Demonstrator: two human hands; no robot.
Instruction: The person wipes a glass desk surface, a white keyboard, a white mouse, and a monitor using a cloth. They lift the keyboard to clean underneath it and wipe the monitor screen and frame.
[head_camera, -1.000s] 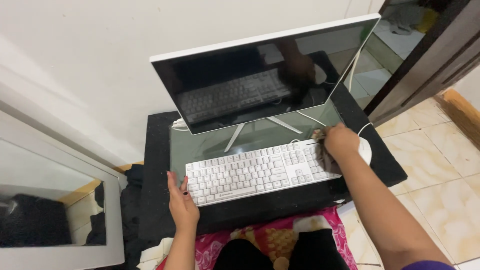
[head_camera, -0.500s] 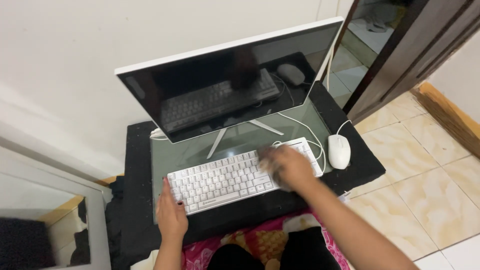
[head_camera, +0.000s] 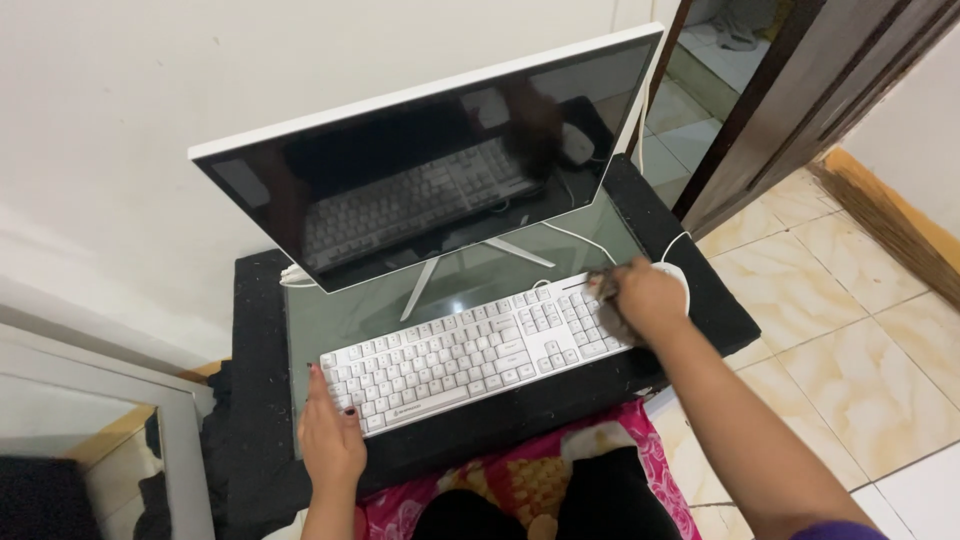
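The step in hand looks like wiping down the white keyboard (head_camera: 470, 350): the right hand (head_camera: 640, 298) presses a small dark cloth (head_camera: 607, 290) against the keyboard's right end, over the number pad, its grip clenched around the bunched fabric. The left hand (head_camera: 330, 435) lies flat and released at the keyboard's near left corner, fingertips touching the edge, seemingly steadying it so it does not slide. The keyboard is a long, hard plastic slab with low matte keys, lying at a slight angle on the glossy glass top of the table (head_camera: 260, 400), whose dark border looks dull and flecked with dust. Just beside the right hand, partly hidden behind it, sits a smooth white mouse (head_camera: 675, 276), with thin white cables looping over the glass towards the monitor (head_camera: 430, 170). That monitor is a broad, thin panel with a white frame and a shiny black screen that mirrors the keys, standing on slim metal legs. In my judgement the next move calls for light, even strokes along the key rows, with firm holding pressure from the left hand, and care that the cloth does not snag the mouse cable. Pale glazed floor tiles (head_camera: 850, 340) lie to the right.
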